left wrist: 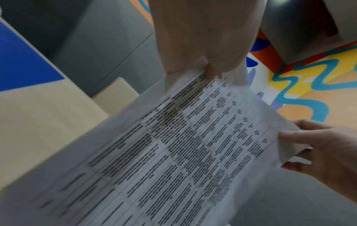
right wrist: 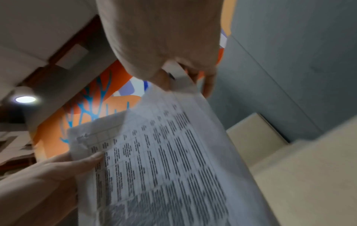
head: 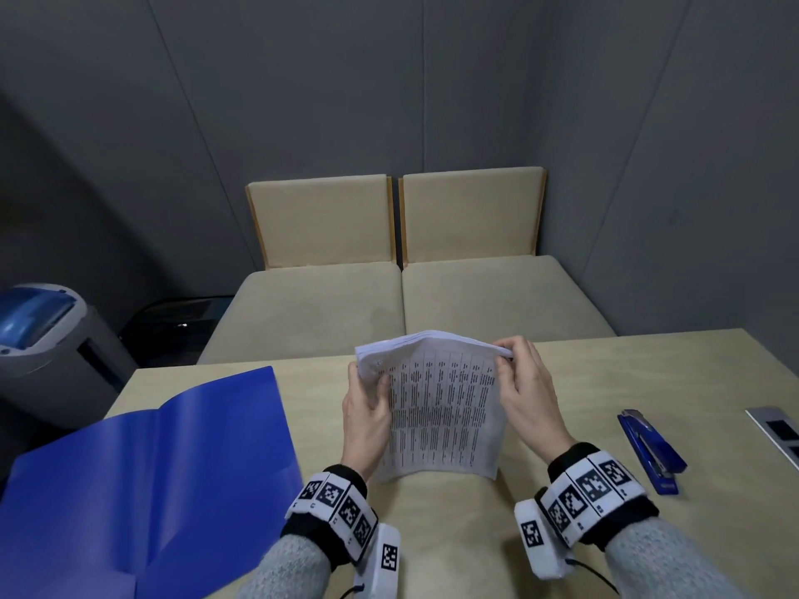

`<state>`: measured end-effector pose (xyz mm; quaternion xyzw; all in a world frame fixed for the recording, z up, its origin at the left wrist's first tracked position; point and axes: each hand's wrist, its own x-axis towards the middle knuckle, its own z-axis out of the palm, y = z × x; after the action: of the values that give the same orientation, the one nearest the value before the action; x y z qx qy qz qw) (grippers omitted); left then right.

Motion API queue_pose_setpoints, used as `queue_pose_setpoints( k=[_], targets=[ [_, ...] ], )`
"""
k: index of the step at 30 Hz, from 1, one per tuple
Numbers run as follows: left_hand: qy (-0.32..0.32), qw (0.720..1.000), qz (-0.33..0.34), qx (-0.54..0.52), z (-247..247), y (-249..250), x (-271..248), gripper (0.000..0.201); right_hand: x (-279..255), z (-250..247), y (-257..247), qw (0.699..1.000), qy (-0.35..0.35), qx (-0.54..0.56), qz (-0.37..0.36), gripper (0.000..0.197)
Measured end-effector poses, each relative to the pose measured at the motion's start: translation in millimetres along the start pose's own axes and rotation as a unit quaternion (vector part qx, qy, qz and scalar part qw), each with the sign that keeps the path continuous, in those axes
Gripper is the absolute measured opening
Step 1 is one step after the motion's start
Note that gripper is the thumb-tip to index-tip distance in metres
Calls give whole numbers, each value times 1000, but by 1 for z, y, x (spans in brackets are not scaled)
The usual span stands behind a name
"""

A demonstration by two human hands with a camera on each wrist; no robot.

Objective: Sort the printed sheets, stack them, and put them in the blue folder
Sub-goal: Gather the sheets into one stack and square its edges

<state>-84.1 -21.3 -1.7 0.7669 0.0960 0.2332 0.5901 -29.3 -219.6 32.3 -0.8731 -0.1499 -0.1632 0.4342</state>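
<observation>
A stack of printed sheets with rows of black text stands on its lower edge on the table, tilted back, its top curling over. My left hand grips the stack's upper left edge, thumb on the printed face. My right hand pinches the upper right corner, fingers curled over the top. The same sheets fill the left wrist view, and the sheets also fill the right wrist view. The blue folder lies open flat on the table to the left of both hands.
A blue stapler lies on the beige table to the right. A grey socket panel sits at the right edge. Two beige chairs stand beyond the table. A grey and blue bin stands at the left.
</observation>
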Motion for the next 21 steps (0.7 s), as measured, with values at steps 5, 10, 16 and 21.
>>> queue_pose_setpoints(
  k=[5, 10, 16, 21],
  targets=[
    [-88, 981, 111, 129, 4, 25, 16, 12, 17, -21, -31, 959, -143, -242, -24, 33],
    [-152, 915, 263, 266, 20, 52, 22, 23, 29, -22, -48, 983, -178, -43, -3, 21],
    [-160, 888, 161, 399, -20, 16, 29, 23, 9, -32, -4, 969, -110, 161, 149, 12],
    [-71, 976, 0, 207, -49, 1, 31, 25, -8, -32, 28, 924, -84, 290, 232, 18]
  ],
)
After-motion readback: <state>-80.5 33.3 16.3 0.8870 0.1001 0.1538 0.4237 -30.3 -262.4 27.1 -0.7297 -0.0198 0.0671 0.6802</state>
